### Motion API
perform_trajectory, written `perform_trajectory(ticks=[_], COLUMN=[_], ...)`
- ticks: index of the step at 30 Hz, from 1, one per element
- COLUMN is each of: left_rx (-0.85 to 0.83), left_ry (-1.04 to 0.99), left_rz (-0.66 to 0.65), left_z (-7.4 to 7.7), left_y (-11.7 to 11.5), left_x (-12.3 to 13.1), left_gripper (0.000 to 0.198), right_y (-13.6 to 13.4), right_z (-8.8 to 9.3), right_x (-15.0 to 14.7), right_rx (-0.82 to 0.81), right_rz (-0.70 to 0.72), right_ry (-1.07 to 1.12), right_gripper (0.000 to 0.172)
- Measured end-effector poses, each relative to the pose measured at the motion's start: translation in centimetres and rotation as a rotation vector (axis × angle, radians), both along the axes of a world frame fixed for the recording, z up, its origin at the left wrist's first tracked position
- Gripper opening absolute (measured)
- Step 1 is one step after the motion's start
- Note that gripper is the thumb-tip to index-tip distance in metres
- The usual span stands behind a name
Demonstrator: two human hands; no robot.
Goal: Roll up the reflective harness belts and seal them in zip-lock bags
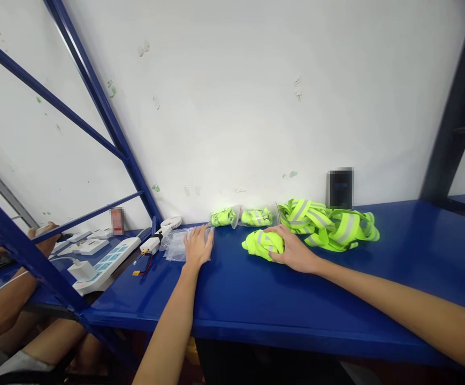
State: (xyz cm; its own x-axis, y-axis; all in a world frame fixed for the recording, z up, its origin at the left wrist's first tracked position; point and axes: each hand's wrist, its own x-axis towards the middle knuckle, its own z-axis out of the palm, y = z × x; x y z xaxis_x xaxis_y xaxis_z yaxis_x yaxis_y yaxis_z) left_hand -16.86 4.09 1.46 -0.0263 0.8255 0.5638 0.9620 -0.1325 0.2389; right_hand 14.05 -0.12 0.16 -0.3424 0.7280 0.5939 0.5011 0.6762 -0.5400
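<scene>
My right hand (294, 248) is closed around a bundled neon-yellow reflective strap (262, 244) with grey stripes, low over the blue table. On a stack of clear plastic bags (176, 245) to the left lies my left hand (198, 246), palm down; its fingertips rest on the bags, and whether they pinch one I cannot make out. Behind the bundle, two packed bags (223, 216) hold similar yellow straps. A loose heap of reflective straps (308, 216) spreads behind and right of my right hand.
The blue table (256, 299) meets a white wall. A small white fan (171, 223), a white device with wires (151, 245) and a power strip (109, 264) are at left. A dark box (340, 188) stands behind the straps. Past the blue frame (107, 120) a co-worker's arm (19, 299) shows.
</scene>
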Motion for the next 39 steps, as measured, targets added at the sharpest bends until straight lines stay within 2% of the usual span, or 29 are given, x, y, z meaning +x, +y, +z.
perform_trajectory(ticks=[3, 6, 8, 12, 16, 20, 24, 27, 29, 31, 32, 35, 39], left_rx=[-0.053, 0.025, 0.099, 0.201, 0.219, 0.171, 0.158, 0.156, 0.081, -0.039, -0.093, -0.161, -0.091], left_ry=[0.057, 0.058, -0.010, -0.226, -0.361, -0.446, -0.501, -0.510, -0.452, -0.309, -0.216, 0.058, 0.232], left_rz=[-0.060, -0.103, -0.137, -0.217, -0.310, -0.283, -0.282, -0.430, -0.573, -0.701, -0.738, -0.731, -0.648], left_z=[-0.7, -0.7, -0.5, -0.1, -0.2, -0.3, -0.2, -0.1, 0.0, 0.2, 0.3, 0.6, 0.6], left_y=[0.2, 0.2, 0.1, -0.5, -1.3, -1.8, -2.0, -2.2, -2.4, -2.7, -2.9, -3.3, -3.5], left_x=[-0.1, 0.9, 1.8, 4.1, 7.2, 9.7, 10.9, 10.9, 10.5, 9.8, 9.5, 8.7, 8.4], left_gripper=[0.040, 0.045, 0.047, 0.052, 0.054, 0.057, 0.057, 0.055, 0.049, 0.044, 0.049, 0.081, 0.078], right_y=[0.2, -0.1, -0.7, -1.8, -1.9, -1.8, -1.9, -1.6, -1.3, -0.9, -0.7, -0.5, -0.7], right_z=[0.0, 0.4, 0.8, 1.5, 1.2, 0.8, 0.9, 1.1, 1.1, 1.3, 1.4, 1.9, 2.4], right_x=[0.0, -0.1, -0.3, -1.1, -2.0, -2.2, -2.1, -2.0, -1.7, -1.2, -0.9, -0.1, 0.6], right_rx=[-0.067, -0.130, -0.148, -0.089, -0.015, -0.018, 0.034, 0.065, 0.058, 0.035, 0.015, -0.082, -0.197], right_rz=[-0.050, -0.054, -0.049, 0.014, 0.048, 0.025, -0.009, -0.087, -0.150, -0.193, -0.206, -0.197, -0.070], right_ry=[0.060, 0.112, 0.130, 0.151, 0.160, 0.150, 0.153, 0.172, 0.191, 0.210, 0.218, 0.222, 0.157], right_gripper=[0.046, 0.045, 0.046, 0.047, 0.050, 0.052, 0.051, 0.050, 0.050, 0.050, 0.050, 0.050, 0.050])
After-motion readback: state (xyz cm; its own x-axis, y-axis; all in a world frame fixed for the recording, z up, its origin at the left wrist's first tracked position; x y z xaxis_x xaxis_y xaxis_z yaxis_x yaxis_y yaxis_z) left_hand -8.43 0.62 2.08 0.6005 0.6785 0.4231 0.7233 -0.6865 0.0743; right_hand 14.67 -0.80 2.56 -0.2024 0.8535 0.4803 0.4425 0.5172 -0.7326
